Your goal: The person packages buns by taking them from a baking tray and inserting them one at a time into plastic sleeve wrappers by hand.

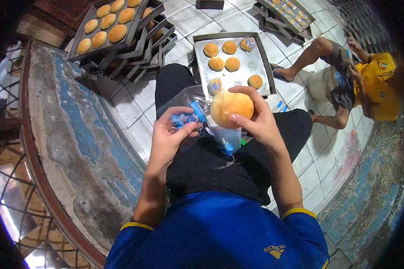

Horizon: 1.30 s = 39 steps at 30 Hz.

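My left hand [173, 136] is closed on a clear plastic bag with blue print [186, 117], held above my lap. A round golden bun [238, 109] is gripped between the thumb and fingers of my right hand [258, 117], beside the bag's clear part. Whether the bun is inside the bag I cannot tell. More clear plastic with blue print [227, 144] lies on my lap below the bun. Just beyond my hands is a metal tray [238, 74] with several buns, two of them in printed wrapping.
Stacked trays with buns [134, 42] stand at the upper left, and another stack [274, 20] at the upper right. A person in a yellow shirt [377, 85] sits at the right, hands near packaging. Peeling walls flank the tiled floor [137, 101].
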Each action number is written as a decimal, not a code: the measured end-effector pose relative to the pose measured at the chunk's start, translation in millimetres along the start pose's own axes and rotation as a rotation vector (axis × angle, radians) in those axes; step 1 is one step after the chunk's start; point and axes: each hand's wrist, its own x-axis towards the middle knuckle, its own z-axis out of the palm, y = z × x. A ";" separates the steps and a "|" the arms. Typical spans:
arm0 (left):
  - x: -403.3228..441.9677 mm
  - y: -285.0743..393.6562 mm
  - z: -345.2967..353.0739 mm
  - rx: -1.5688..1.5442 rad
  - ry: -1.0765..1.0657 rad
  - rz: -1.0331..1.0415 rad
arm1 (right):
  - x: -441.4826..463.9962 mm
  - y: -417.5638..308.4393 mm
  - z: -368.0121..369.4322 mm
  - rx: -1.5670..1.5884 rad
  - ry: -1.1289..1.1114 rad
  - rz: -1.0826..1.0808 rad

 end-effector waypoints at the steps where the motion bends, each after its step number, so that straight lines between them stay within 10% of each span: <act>1: 0.4 -4.1 -5.0 -0.029 -0.013 0.021 | 1.0 0.3 -1.6 -0.032 0.027 -0.011; 21: 4.8 -9.9 -8.0 0.031 0.164 0.018 | -0.4 9.2 -13.7 0.005 0.184 -0.003; 29: 3.0 -4.3 -2.2 0.025 0.227 -0.023 | -3.8 8.8 -12.6 0.286 -0.152 -0.052; 39: 5.3 12.0 -41.1 -0.255 -0.504 -0.219 | -4.8 -38.3 -17.4 -0.049 -0.171 0.110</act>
